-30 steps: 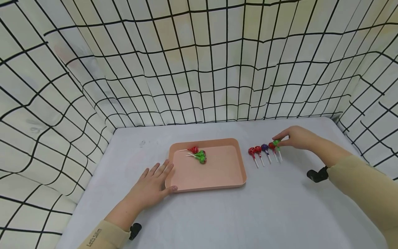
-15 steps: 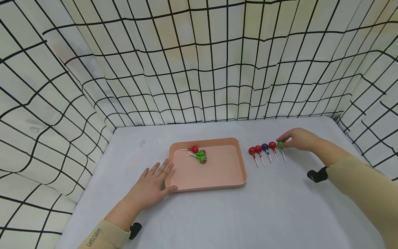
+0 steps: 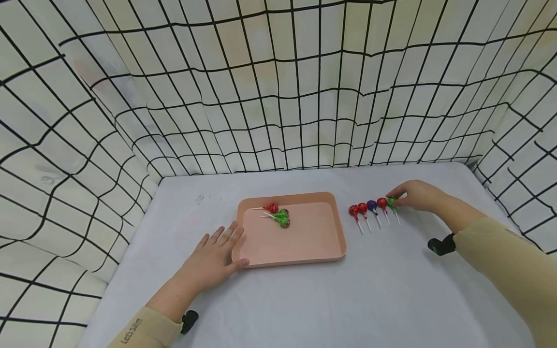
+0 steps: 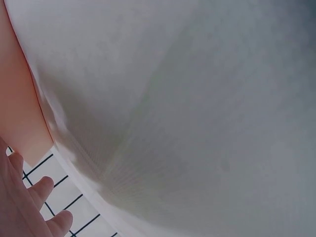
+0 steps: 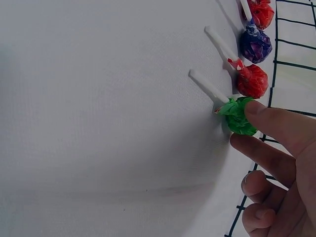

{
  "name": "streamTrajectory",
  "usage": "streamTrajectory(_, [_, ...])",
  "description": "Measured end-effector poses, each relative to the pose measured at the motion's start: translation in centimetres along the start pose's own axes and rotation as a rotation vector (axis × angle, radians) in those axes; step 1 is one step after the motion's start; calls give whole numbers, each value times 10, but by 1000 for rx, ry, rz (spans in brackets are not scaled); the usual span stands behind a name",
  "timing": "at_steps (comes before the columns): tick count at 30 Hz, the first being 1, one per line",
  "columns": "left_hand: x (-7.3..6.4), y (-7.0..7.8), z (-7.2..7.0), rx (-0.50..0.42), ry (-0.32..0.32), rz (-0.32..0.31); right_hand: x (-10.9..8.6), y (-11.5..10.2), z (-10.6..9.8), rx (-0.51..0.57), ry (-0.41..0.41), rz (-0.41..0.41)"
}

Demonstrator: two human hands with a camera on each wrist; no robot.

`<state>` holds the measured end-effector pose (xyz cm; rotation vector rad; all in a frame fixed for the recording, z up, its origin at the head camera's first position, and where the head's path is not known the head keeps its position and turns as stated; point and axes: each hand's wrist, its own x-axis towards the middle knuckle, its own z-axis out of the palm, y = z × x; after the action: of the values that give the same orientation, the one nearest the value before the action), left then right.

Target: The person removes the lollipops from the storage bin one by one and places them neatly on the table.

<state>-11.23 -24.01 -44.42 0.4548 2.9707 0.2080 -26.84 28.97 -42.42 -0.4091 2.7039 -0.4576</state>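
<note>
My right hand (image 3: 417,195) pinches the wrapped head of a green lollipop (image 5: 238,116) between thumb and index finger. Its white stick points toward the near side of the table. That lollipop is at the right end of a row, beside a red lollipop (image 5: 253,80), a purple lollipop (image 3: 372,206) and two more red ones. Fingers spread and straight, my left hand (image 3: 215,261) rests at the left edge of a pink tray (image 3: 304,241), thumb at its near corner. Inside the tray lie a red lollipop (image 3: 271,208) and some green lollipops (image 3: 283,218), heads bunched together.
A white cloth covers the table (image 3: 304,309). Walls of black grid on white (image 3: 304,96) rise behind it and on both sides. A dark wrist device (image 3: 441,245) shows under the right sleeve, another (image 3: 189,321) by the left cuff.
My right hand has shifted the green lollipop slightly right, from overlapping the red one to its own place at the row's end. The left hand has stayed at the tray.
</note>
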Motion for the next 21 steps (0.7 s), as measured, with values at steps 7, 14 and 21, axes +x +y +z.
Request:
streamTrajectory(7, [1,-1,0,7,3,7,-2,-1,-4,15,23,-11])
streamTrajectory(14, [0,-1,0,8,1,4,-4,-4,-9,13,24,-10])
streamTrajectory(21, [0,-1,-1,7,-1,-1,-5,-9,-11,14,22,-12])
